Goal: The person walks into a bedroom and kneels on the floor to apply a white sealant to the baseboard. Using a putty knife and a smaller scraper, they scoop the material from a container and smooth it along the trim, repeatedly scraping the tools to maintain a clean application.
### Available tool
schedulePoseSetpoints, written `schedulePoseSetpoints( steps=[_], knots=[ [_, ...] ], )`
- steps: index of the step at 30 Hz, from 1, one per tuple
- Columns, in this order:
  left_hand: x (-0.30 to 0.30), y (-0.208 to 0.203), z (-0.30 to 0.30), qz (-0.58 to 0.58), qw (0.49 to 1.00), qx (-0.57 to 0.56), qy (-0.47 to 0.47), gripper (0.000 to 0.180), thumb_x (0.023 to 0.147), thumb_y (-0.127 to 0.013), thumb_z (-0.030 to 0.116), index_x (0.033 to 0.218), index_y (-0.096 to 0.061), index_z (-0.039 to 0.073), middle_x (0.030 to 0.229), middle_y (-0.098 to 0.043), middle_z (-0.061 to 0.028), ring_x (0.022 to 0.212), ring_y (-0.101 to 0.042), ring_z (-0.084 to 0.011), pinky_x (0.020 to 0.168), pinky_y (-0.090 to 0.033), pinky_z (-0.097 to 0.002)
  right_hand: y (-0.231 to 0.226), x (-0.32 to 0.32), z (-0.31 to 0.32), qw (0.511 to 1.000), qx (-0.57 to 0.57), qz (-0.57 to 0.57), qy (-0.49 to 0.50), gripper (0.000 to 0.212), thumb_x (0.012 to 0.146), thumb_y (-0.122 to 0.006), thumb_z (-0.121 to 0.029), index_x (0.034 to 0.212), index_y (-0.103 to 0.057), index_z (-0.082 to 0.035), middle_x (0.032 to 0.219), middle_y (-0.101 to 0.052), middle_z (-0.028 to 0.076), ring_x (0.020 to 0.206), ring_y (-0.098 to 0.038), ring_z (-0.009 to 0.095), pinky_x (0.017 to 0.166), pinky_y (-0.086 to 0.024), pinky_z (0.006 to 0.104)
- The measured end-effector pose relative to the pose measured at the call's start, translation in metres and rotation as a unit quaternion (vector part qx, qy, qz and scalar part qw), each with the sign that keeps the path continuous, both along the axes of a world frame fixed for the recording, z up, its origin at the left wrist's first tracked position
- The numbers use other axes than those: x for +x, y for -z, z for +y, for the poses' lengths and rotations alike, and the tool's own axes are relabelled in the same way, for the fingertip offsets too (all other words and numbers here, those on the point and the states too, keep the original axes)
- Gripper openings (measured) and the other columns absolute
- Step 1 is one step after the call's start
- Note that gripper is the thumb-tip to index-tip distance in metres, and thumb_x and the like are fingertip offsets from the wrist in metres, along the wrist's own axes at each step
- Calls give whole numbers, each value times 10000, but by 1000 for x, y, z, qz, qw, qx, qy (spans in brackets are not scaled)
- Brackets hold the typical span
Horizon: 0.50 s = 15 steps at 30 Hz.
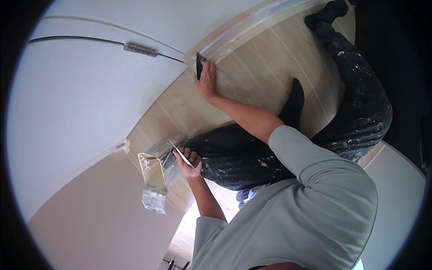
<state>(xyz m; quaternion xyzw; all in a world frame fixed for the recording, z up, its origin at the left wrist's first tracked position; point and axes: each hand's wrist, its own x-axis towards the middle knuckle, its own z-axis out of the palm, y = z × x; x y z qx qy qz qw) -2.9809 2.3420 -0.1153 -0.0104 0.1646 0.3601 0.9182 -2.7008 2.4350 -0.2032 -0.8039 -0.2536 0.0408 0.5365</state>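
My right hand (207, 83) is closed around a dark flat scraper (199, 65), its blade upright against the foot of the white wall, where the door edge meets the baseboard strip. Lower down, my left hand (192, 163) grips a thin pale flat blade (182, 155) that points up and to the left. Just left of that hand stands an open-topped container (153, 173) smeared with cream-coloured paste, with clear plastic (169, 155) around it. Whether my left hand touches the container, I cannot tell.
A white door (90, 85) with a hinge (140, 49) fills the upper left. Masking tape (252, 38) runs along the baseboard. I sit on the wood-plank floor (252, 67), my paint-spattered dark trousers (243, 157) stretched across it. A beige panel (103, 198) stands at lower left.
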Motion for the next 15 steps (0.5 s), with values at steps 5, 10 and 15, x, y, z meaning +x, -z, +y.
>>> schedulePoseSetpoints(
  steps=[5,10,15],
  knots=[
    [-4,6,4,-3,999,39,24,434,1041,-425,453,1117,-625,76,855,-562,-29,666,-512,-133,471,-408,-229,-7,-19,-30,987,67,49,-137,462,779,-603,56,1223,-487,5,1169,-518,198,1125,-500,398,978,-404,473],
    [9,0,5,198,979,38,-9,336,1008,-527,404,1138,-634,113,1020,-681,-50,860,-664,-193,651,-555,-325,-64,-8,-104,952,88,24,-292,458,779,-603,56,1223,-514,-13,1221,-531,189,1159,-520,368,986,-426,430],
    [90,-44,-2,170,985,-22,18,381,998,-547,373,1239,-614,85,1110,-699,-71,1010,-678,-219,865,-563,-372,-175,30,-145,840,147,-114,-509,549,757,-678,3,1276,-514,-60,1256,-523,167,1188,-517,360,996,-433,444]
  ],
)
